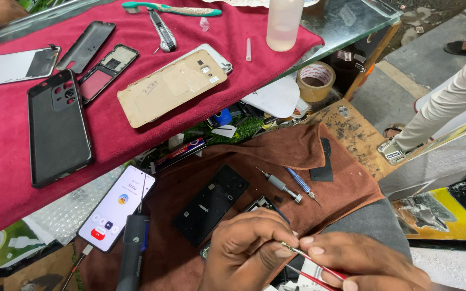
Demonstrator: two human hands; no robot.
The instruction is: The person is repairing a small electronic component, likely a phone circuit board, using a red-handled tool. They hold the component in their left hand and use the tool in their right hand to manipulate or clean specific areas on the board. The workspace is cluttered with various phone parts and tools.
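Between both hands' grip [303, 249], red-handled tweezers [319, 265] above the opened phone [260, 206].

The left hand [249, 248] covers most of the opened phone [262, 205] under it, so its inside cannot be made out. The tweezers [308, 261] run off the bottom edge beneath the right hand [365, 264]. The plastic bottle [284, 21] is cut at the top edge. The lit phone's [117, 207] screen details are too small to tell.
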